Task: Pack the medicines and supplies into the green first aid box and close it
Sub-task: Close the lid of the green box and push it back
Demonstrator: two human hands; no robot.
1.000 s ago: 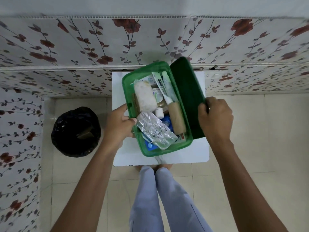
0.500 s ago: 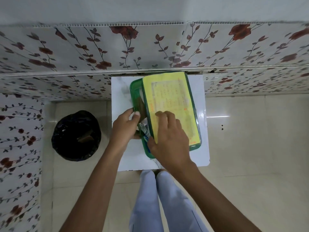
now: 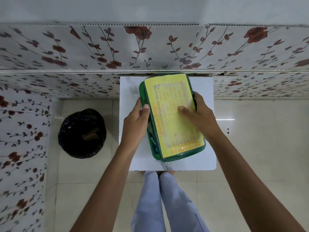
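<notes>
The green first aid box (image 3: 156,153) stands on a small white table (image 3: 207,148), its lid down and covered by a yellow label (image 3: 177,131). A strip of foil packaging (image 3: 150,129) peeks out of a gap along the box's left edge. My left hand (image 3: 136,121) grips the left side of the box, thumb on the rim. Resting on the lid's right part is my right hand (image 3: 196,114), thumb flat on the label and fingers wrapped over the right edge. The other contents are hidden under the lid.
A black-lined waste bin (image 3: 82,133) stands on the tiled floor left of the table. A floral-patterned wall (image 3: 150,51) runs right behind the table and along the left. My legs (image 3: 160,203) are below the table's near edge.
The lid swung from open at the right down over the box. My right hand moved from the lid's near end to its right edge; my left hand shifted up the left side.
</notes>
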